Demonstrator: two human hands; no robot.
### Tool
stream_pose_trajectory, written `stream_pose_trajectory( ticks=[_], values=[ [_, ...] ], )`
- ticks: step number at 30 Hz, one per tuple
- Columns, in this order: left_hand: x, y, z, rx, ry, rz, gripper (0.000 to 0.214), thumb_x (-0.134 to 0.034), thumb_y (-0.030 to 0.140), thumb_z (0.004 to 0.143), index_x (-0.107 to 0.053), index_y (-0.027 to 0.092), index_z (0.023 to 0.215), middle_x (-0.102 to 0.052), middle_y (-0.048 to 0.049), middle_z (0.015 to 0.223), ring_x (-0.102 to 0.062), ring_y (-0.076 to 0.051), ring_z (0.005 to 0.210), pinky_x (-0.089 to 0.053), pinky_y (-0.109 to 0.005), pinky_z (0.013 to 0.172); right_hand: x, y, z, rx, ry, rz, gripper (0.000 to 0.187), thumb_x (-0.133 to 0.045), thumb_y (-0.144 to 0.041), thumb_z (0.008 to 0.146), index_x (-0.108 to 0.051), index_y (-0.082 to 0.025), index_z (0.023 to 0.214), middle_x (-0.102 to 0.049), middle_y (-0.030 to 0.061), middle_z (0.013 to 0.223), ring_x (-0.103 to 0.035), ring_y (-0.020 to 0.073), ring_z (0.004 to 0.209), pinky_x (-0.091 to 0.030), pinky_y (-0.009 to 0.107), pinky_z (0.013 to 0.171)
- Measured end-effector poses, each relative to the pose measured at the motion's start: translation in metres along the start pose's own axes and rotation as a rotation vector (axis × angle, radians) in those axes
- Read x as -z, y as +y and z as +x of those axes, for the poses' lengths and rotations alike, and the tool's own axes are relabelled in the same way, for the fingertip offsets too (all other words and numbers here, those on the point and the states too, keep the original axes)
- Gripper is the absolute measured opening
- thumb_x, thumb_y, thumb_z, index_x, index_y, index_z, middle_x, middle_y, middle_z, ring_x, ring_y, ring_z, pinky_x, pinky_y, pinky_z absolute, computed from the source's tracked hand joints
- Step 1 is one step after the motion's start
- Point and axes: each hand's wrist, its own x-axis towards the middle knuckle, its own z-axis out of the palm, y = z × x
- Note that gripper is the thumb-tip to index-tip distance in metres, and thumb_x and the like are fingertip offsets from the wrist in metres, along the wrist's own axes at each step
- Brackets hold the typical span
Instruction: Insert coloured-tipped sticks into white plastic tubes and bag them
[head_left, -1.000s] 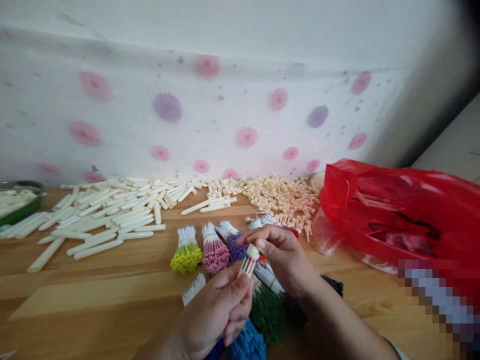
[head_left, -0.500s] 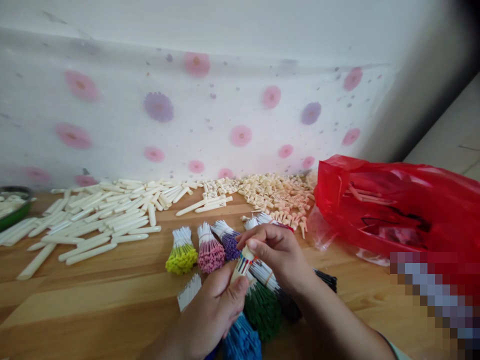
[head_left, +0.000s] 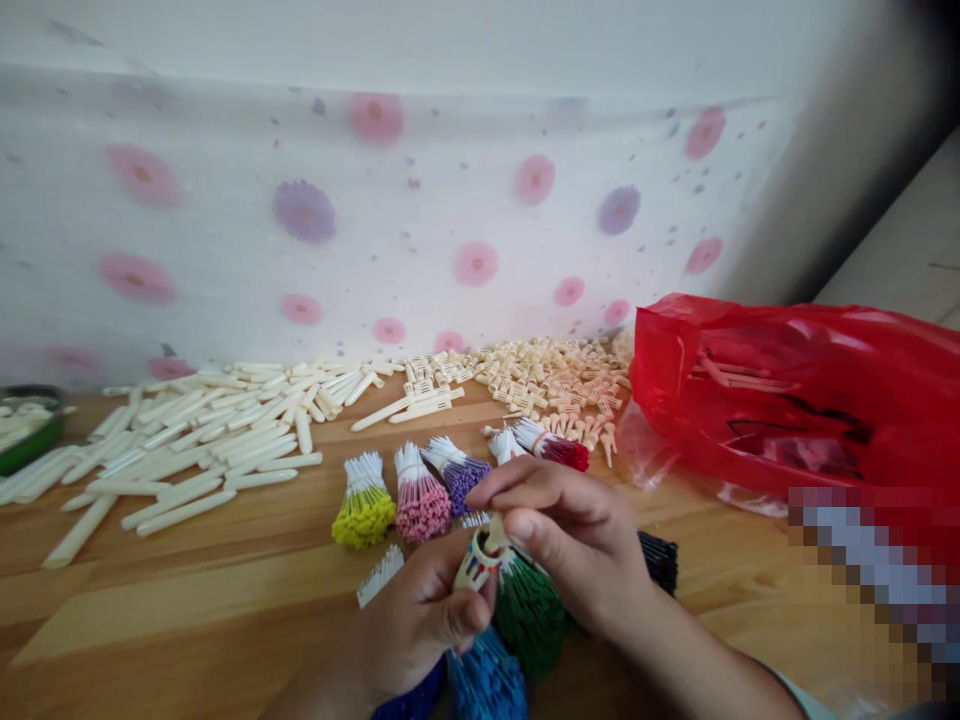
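Slotted barrel (head_left: 471, 574) | left fingers (head_left: 461, 616) curled round it | right fingers (head_left: 531, 530) pinching pale piece (head_left: 496, 534) at its mouth | crooked push might jam

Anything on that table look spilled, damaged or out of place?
No clear spill or damage. The white tubes lie in a loose, crisscrossed heap at left, unlike the neat yellow bundle; the held pen is open-topped.

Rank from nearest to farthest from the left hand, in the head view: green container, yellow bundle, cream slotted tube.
1. Cream slotted tube: held in the left hand.
2. Yellow bundle: ahead of it, slightly left.
3. Green container: at the view's far left edge.
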Motion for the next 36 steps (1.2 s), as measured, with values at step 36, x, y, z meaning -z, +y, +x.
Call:
stream_pose_trajectory(
  ticks=[36],
  values=[
    [-0.015, -0.005, 0.001, 0.022, 0.140, -0.348, 0.037, -0.059, 0.052, 0.080, -0.042, 0.020, 0.078, -0.032, 0.0095, 0.054, -0.027, -0.004, 0.043, -0.028, -0.015, 0.042, -0.003, 0.031, -0.008, -0.205, 0.028, 0.130, 0.021, -0.055, -0.032, 0.089, -0.065, -0.022, 0.105, -0.067, 0.0051, 0.094, -0.061, 0.0159, 0.087, -0.047, 0.029, 0.077]
  ],
)
